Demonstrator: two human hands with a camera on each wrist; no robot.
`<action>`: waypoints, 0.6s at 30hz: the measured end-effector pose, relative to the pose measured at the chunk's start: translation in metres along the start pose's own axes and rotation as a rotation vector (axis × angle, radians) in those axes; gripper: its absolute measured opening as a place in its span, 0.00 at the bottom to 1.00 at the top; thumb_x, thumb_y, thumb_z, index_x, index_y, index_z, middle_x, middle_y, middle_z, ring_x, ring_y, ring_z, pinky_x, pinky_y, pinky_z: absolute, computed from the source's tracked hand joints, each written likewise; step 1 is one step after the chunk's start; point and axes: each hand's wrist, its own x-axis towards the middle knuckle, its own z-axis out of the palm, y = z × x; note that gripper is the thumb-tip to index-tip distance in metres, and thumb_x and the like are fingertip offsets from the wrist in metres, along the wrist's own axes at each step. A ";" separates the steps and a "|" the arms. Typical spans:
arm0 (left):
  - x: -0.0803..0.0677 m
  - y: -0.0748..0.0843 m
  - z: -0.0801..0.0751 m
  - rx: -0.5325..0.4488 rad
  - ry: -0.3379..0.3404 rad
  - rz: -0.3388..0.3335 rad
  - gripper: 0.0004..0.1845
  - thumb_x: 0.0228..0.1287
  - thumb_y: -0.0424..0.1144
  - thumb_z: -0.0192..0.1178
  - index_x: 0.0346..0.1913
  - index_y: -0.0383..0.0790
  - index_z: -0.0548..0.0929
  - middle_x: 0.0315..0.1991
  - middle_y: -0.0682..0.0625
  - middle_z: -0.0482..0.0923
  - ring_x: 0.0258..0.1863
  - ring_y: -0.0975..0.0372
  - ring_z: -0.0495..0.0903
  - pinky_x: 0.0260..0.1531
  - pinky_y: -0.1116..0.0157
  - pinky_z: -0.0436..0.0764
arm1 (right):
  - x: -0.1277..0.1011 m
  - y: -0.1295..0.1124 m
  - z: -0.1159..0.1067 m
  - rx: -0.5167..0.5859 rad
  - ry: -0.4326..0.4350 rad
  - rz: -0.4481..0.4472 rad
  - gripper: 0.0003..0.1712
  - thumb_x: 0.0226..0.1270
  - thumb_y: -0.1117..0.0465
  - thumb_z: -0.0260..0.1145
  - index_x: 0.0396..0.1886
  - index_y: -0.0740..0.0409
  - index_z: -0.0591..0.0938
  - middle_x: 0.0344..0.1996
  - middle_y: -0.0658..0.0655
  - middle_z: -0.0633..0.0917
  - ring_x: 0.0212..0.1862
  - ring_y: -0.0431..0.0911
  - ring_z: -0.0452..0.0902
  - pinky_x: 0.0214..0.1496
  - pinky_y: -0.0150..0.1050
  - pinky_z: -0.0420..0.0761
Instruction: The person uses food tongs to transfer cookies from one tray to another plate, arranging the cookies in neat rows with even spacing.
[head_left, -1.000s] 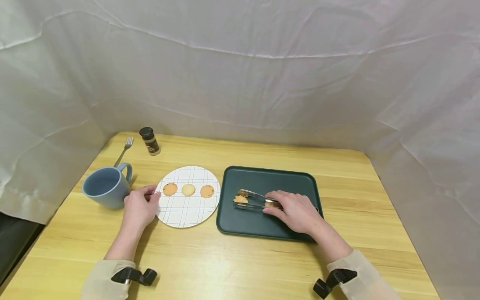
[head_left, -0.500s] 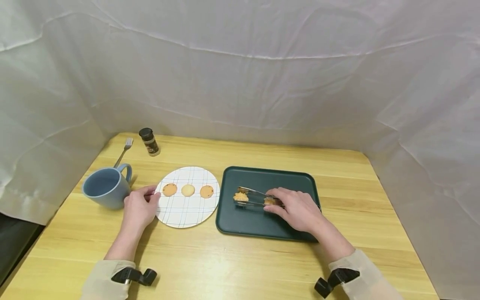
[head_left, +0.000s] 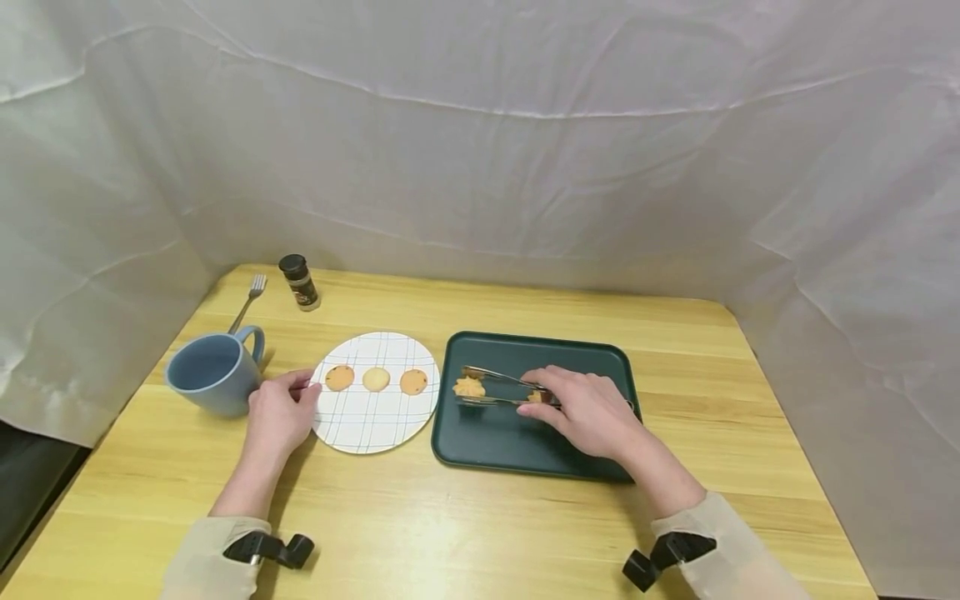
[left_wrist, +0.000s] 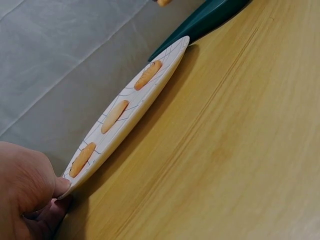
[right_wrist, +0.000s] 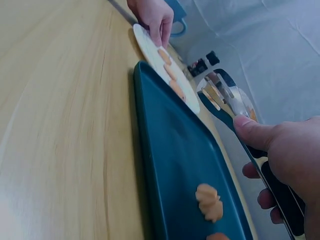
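The right hand grips metal tongs over the dark green tray, its fingers curled round the handles. The tong tips pinch a small swirly cookie near the tray's left edge, just beside the plate. Another cookie lies flat on the tray. The left hand holds the white checked plate by its left rim, thumb on top and fingers pinching the edge. Three round cookies sit in a row on the plate. The plate and tray edges almost touch. A blue mug stands close to the left hand. The wooden surface is bare in front of both.
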 end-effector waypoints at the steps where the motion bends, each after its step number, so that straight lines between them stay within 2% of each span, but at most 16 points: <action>1: 0.000 0.000 0.000 0.001 0.000 0.001 0.20 0.78 0.38 0.60 0.64 0.28 0.83 0.48 0.36 0.85 0.47 0.47 0.81 0.49 0.50 0.77 | 0.001 -0.002 0.000 0.001 0.002 -0.005 0.28 0.75 0.34 0.65 0.64 0.43 0.84 0.37 0.40 0.82 0.26 0.35 0.71 0.25 0.36 0.69; 5: 0.000 0.000 0.000 0.001 0.002 0.006 0.20 0.78 0.38 0.60 0.64 0.28 0.83 0.48 0.36 0.85 0.47 0.47 0.81 0.49 0.50 0.77 | 0.008 -0.010 0.002 0.009 0.016 -0.034 0.27 0.76 0.35 0.64 0.64 0.43 0.84 0.38 0.40 0.84 0.27 0.33 0.74 0.25 0.35 0.70; 13: 0.000 0.000 0.000 -0.008 0.004 0.008 0.20 0.78 0.37 0.60 0.64 0.28 0.83 0.47 0.36 0.85 0.46 0.47 0.81 0.48 0.51 0.78 | 0.021 -0.024 0.009 0.018 0.021 -0.079 0.26 0.76 0.36 0.64 0.63 0.44 0.85 0.34 0.38 0.80 0.26 0.32 0.72 0.24 0.35 0.70; 18: 0.000 0.000 -0.001 -0.007 0.007 0.015 0.20 0.77 0.37 0.60 0.63 0.28 0.83 0.46 0.36 0.85 0.46 0.48 0.81 0.47 0.52 0.78 | 0.028 -0.032 0.014 0.023 0.016 -0.093 0.27 0.76 0.35 0.64 0.63 0.45 0.85 0.35 0.39 0.82 0.27 0.33 0.73 0.25 0.34 0.70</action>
